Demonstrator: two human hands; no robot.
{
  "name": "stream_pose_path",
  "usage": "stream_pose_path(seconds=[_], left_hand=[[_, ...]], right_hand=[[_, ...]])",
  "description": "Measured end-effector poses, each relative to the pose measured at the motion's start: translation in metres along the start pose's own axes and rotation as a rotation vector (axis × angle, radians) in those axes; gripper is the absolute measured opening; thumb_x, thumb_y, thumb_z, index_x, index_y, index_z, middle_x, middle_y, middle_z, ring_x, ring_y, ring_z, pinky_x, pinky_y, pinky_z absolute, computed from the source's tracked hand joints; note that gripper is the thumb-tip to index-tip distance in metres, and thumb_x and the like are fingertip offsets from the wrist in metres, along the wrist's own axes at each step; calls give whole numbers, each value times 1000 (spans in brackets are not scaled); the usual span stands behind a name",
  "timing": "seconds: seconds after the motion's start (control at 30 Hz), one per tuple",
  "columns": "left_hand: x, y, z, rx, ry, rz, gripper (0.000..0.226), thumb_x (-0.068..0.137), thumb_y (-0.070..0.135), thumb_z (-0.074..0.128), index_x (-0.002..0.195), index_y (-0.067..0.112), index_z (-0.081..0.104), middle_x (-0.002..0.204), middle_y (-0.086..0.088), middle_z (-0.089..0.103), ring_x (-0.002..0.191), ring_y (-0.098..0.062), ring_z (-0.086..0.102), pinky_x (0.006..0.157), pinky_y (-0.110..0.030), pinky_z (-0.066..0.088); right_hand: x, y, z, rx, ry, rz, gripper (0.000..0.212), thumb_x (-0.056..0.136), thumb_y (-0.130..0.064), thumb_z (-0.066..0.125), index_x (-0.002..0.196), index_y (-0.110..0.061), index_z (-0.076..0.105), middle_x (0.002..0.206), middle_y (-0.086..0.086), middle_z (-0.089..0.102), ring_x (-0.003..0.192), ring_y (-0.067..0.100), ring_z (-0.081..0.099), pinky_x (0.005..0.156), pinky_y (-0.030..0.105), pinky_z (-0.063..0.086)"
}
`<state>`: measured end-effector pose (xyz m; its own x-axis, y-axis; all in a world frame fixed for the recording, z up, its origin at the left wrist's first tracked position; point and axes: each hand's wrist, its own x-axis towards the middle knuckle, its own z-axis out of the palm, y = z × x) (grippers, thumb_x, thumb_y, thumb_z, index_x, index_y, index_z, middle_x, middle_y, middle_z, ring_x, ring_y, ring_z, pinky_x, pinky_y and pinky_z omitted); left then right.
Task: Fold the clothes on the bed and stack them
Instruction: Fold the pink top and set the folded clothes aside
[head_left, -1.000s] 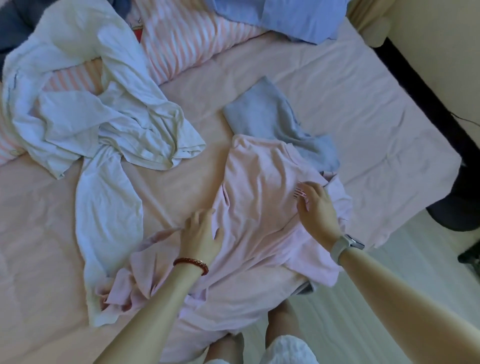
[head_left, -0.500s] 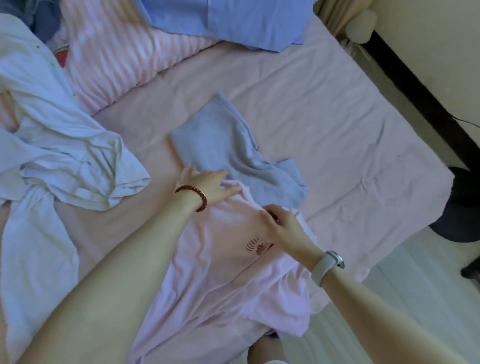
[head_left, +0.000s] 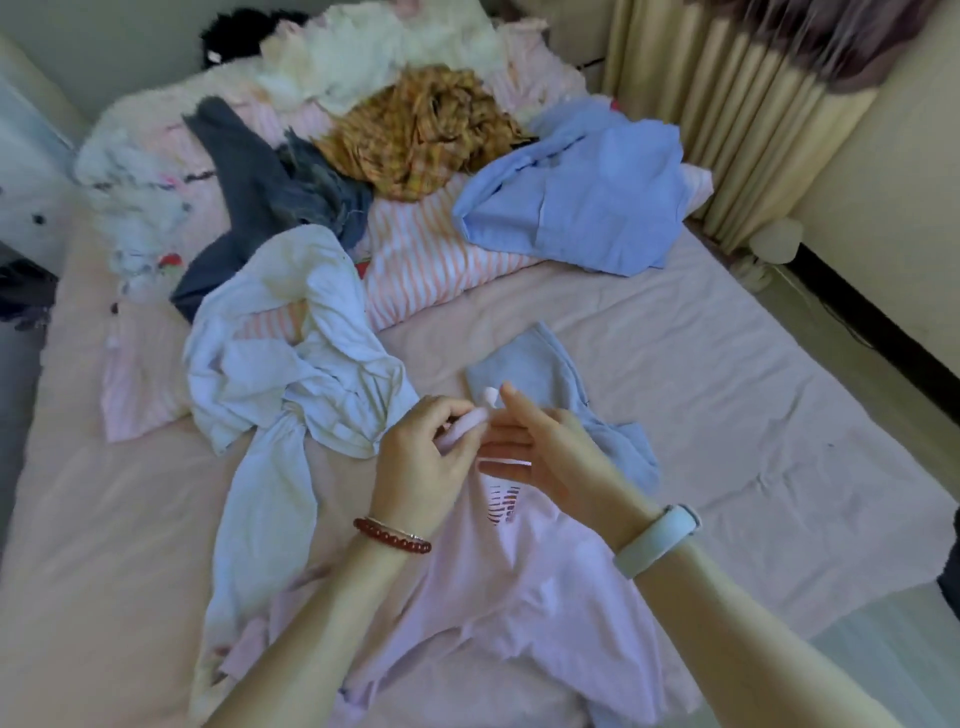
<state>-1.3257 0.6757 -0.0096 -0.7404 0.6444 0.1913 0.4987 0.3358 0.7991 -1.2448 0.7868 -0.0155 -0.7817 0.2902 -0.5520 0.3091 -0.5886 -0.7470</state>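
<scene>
A: Several garments lie loose on the pink-sheeted bed (head_left: 675, 364), none folded that I can see. Which one is in hand?

B: Going left to right: a crumpled pale blue-white cotton shirt (head_left: 291, 374) sprawls at the left, untouched. Then the soft pink T-shirt with a dark red print (head_left: 519, 582) lies spread at the near edge of the bed, under both arms. The left hand (head_left: 415, 467), fingers curled, pinches a rolled bit of its top edge and lifts it. The right hand (head_left: 550, 462) is just beside it, fingers straight and loose, gripping nothing.

A: And past that?

B: A grey knit garment (head_left: 545, 364) lies flat beyond the hands, partly under the pink one.

A: So the step?

B: Straightening the pink T-shirt, I judge; folding has not begun. Next, the right hand needs a grip on the top edge so both can pull it flat.
</scene>
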Motion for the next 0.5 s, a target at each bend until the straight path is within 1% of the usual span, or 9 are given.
stream_pose_path(seconds=[0.03,0.1,0.13,0.2,0.27,0.3,0.4,0.47,0.5], left_hand=[[-8,10,-17,10,19,34,6,79,7,72,76,8,66,70,-1,63,67,-7,56,63,-17,43],[-28,29,-55,9,37,95,8,79,2,71,86,5,71,77,-6,67,73,-12,59,68,-23,47],[-41,38,-74,-8,28,122,14,79,1,70,91,7,72,81,-4,69,76,-11,61,70,-22,47],[-71,56,-112,-92,2,146,23,82,1,67,97,18,72,84,13,70,79,1,63,70,-12,46],[-99,69,-152,-164,-14,155,30,84,-1,62,94,27,68,83,24,68,81,9,62,71,-6,45],[-110,74,-172,-181,-1,147,30,86,0,60,91,28,68,85,21,69,82,8,63,72,-8,46],[-138,84,-227,-328,87,73,27,90,0,54,84,23,68,84,9,70,86,-12,66,73,-23,54],[-154,93,-258,-371,136,42,24,91,2,53,85,21,66,88,7,68,90,-16,63,71,-27,56],[-160,99,-270,-341,136,53,22,91,5,54,88,24,64,94,8,66,94,-15,60,76,-29,55]], right_hand=[[-10,-12,18,-7,-36,5,46,91,-39,53,108,3,64,100,19,68,97,29,66,89,37,53],[-34,-29,54,-42,-66,-46,33,91,-27,56,98,4,64,91,19,65,87,29,64,83,34,53],[-48,-35,72,-60,-58,-93,23,92,-18,56,92,4,64,85,18,63,80,27,61,77,30,53],[-77,-41,105,-103,-28,-190,12,91,-3,51,85,2,61,77,16,60,69,23,58,64,25,54],[-106,-44,135,-160,-35,-288,19,92,2,46,77,-1,57,72,14,57,64,20,57,59,24,54],[-122,-45,148,-202,-44,-336,24,94,2,44,73,-4,54,69,12,54,64,19,55,61,25,54],[-171,-48,187,-310,-59,-498,35,98,-2,39,64,-12,40,62,4,40,61,14,42,56,24,44],[-211,-56,207,-396,-105,-599,41,98,-2,38,59,-15,36,54,-4,39,54,8,38,50,17,36],[-233,-60,214,-479,-142,-649,41,97,-1,38,59,-15,36,54,-6,40,52,6,38,50,15,34]])
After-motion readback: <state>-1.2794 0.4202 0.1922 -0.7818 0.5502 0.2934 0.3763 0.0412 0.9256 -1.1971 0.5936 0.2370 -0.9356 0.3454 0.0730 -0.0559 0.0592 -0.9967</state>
